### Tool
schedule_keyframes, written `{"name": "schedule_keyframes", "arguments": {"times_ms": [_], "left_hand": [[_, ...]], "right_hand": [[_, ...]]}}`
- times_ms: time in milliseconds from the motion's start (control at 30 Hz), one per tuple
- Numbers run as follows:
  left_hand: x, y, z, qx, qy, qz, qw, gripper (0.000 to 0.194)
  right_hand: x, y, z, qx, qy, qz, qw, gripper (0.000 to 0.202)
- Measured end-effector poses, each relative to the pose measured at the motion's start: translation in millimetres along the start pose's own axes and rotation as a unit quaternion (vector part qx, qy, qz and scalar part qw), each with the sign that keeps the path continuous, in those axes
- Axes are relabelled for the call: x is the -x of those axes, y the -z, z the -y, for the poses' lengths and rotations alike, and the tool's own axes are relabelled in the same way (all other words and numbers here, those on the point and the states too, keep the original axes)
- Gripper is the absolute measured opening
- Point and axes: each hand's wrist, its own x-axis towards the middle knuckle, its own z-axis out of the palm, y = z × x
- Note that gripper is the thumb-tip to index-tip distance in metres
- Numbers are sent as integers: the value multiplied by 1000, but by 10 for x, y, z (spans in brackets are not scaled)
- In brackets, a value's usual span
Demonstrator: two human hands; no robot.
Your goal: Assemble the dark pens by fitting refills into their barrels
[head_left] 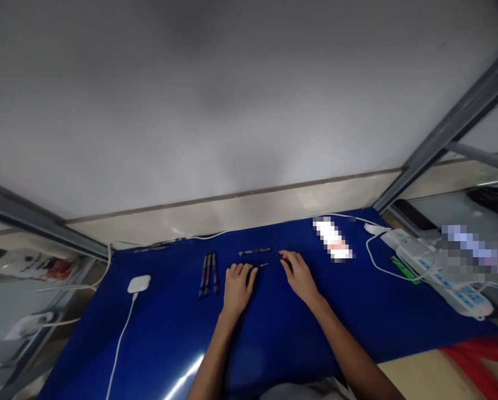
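On the blue table (169, 328), my left hand (237, 286) is closed round a pen part, whose thin pale tip (264, 265) points right from between thumb and fingers. My right hand (298, 273) pinches a small dark piece (279, 256) in its fingertips, a short gap to the right of that tip. A dark pen (255, 251) lies crosswise just beyond both hands. Three dark pens (208, 273) lie side by side, left of my left hand.
A white earbud case (139, 284) with a cable lies at the left. More pens (159, 245) lie at the back left edge. At the right are a blurred phone (332, 239), a green item (405, 270) and a white power strip (444, 278) with cables. A wall (232, 211) borders the back.
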Motion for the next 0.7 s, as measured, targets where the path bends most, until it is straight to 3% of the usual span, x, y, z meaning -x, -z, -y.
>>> {"name": "schedule_keyframes", "arguments": {"times_ms": [200,500,700], "left_hand": [[4,8,-3,-1,-8,3,1000,26],[5,7,-3,-8,-14,2,1000,26],[9,2,-11,-11,-29,7,999,26]], "right_hand": [[-19,71,170,-132,3,33,991,29],[-3,48,143,-127,25,27,991,31],[19,20,148,-112,53,56,991,30]]}}
